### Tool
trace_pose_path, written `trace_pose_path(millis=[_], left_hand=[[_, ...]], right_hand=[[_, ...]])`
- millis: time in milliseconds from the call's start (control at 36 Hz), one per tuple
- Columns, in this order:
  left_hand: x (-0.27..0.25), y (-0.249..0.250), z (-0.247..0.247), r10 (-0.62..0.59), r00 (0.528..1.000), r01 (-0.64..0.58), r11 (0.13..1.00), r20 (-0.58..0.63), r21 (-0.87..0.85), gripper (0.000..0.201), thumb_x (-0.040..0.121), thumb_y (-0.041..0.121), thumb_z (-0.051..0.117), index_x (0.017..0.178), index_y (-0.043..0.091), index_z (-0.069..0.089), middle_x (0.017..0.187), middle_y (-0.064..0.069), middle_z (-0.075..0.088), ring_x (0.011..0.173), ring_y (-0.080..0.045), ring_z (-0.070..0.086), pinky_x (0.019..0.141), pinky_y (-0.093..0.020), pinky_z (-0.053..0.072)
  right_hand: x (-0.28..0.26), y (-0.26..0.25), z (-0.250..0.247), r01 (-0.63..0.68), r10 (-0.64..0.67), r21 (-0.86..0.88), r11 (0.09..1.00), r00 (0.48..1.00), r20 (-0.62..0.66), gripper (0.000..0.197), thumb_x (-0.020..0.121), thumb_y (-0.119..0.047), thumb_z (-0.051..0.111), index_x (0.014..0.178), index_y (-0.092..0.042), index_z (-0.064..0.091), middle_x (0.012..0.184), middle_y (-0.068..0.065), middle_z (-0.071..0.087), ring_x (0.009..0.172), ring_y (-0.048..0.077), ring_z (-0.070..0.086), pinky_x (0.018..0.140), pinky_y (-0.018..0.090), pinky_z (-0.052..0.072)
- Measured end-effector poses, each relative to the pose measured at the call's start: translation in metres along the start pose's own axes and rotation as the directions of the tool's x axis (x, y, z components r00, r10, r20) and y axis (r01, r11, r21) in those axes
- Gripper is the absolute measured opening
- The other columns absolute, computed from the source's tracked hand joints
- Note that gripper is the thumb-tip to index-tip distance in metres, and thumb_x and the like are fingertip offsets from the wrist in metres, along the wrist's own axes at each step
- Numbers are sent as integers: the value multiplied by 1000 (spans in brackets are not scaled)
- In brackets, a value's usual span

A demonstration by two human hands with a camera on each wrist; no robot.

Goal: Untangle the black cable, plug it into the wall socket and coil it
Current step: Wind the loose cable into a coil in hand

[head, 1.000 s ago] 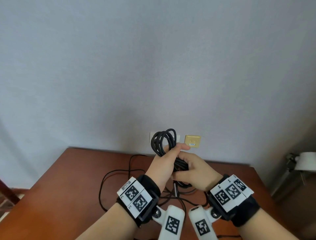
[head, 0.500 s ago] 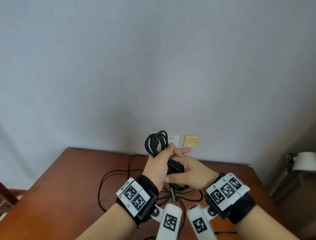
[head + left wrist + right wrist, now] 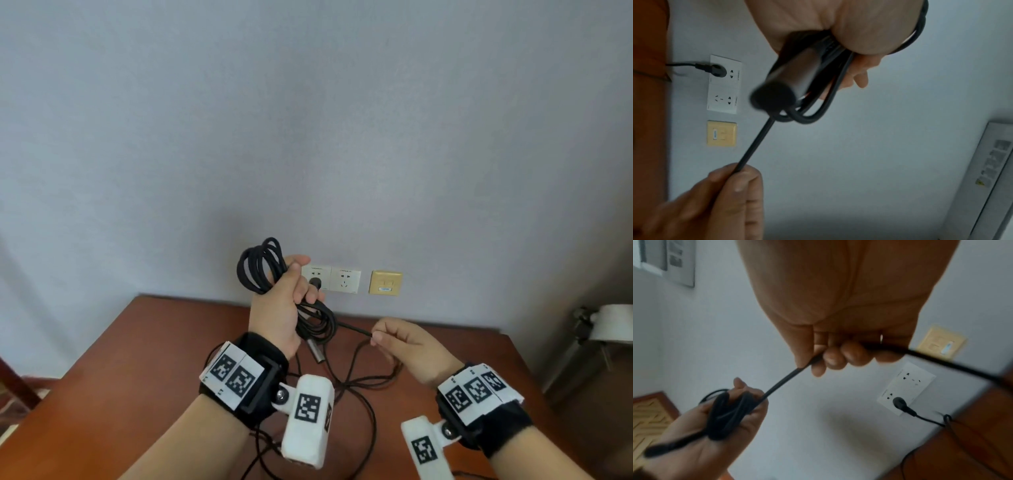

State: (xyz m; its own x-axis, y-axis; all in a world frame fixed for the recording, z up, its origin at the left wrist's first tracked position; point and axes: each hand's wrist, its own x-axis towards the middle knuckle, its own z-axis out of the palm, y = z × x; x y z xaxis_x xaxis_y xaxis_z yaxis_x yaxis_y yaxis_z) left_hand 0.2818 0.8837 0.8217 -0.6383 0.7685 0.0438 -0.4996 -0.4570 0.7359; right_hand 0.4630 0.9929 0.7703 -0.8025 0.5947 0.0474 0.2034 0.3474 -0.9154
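Note:
My left hand [image 3: 281, 305] is raised in front of the wall and grips a bundle of black cable loops [image 3: 260, 267], with a grey cylindrical end piece [image 3: 317, 351] hanging below the fist. A taut strand [image 3: 352, 328] runs from the bundle to my right hand [image 3: 394, 337], which pinches it between thumb and fingers, seen also in the right wrist view [image 3: 819, 358]. The cable's black plug [image 3: 715, 70] sits in the white wall socket [image 3: 330, 279]. More cable lies loose on the brown table [image 3: 137, 342].
A yellow wall plate [image 3: 385, 283] sits right of the socket. A white lamp [image 3: 613, 325] stands beyond the table's right edge. A dark chair part [image 3: 13, 380] shows at the far left. Slack cable [image 3: 363, 421] loops on the table between my forearms.
My hands were together on the coil; now the right hand has moved away to the right, drawing a strand out taut. The left hand has lifted the coil slightly up and left.

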Motion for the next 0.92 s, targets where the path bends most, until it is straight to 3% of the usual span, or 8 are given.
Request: trace_pose_path(millis=[167,306,417,528,639,778,861,917], left_hand=[[11,-7,-10,67,994,-61,996,-89,64,28,102,11,39,87,15,63,43,6,33,42,-10,39,52,-26,46],[14,-4,-13,67,988,-68,998,-137,-3,27,102,11,38,88,14,61,42,6,35,39,-9,40,48,-21,48],[17,-6,-13,70,982,-63,997,-173,43,28,101,11,40,86,16,64,44,5,34,39,-10,40,46,-22,47],[18,-8,-20,113,974,-64,968,-196,242,30,100,11,42,85,18,67,47,4,35,43,-11,43,57,-28,47],[17,-6,-21,91,980,-8,906,-177,423,22,96,18,51,80,19,67,47,6,40,51,-14,46,59,-29,41],[6,-8,-11,-14,1000,15,772,-6,635,31,92,36,59,67,18,58,45,7,46,59,-20,52,60,-29,39],[-2,-9,-3,-119,983,-6,738,140,675,40,92,43,57,66,13,53,53,1,52,57,-18,52,58,-27,39],[-4,-8,0,-186,960,-11,719,208,695,43,89,51,56,69,12,58,58,0,57,53,-14,53,51,-21,38]], right_hand=[[1,0,-1,11,-17,-226,974,1000,-26,18,93,-8,52,92,-22,63,89,-10,64,85,-2,57,82,13,41],[2,-1,-4,-22,-18,-252,968,988,-153,12,91,-28,59,79,-25,58,57,-7,55,53,5,49,58,20,42],[2,1,-6,11,-77,-329,944,979,-191,11,93,-26,54,84,-23,48,64,-5,52,57,6,44,61,27,41],[0,-11,-12,144,-193,-404,903,978,-84,15,93,-16,53,84,-26,56,70,-14,55,65,4,50,66,21,42],[-1,-25,-18,294,-266,-512,807,955,129,15,90,-27,52,96,-29,66,84,-15,60,82,5,58,76,17,45],[4,-50,-11,460,-397,-517,722,887,236,18,91,-37,50,101,-34,65,83,-19,52,78,-4,53,72,12,43],[8,-63,-6,444,-460,-519,730,881,107,17,83,-48,56,93,-35,58,80,-20,53,73,0,53,67,27,49],[10,-70,-3,367,-445,-529,765,895,-22,33,71,-60,61,86,-33,49,73,-18,52,66,2,50,61,32,49]])
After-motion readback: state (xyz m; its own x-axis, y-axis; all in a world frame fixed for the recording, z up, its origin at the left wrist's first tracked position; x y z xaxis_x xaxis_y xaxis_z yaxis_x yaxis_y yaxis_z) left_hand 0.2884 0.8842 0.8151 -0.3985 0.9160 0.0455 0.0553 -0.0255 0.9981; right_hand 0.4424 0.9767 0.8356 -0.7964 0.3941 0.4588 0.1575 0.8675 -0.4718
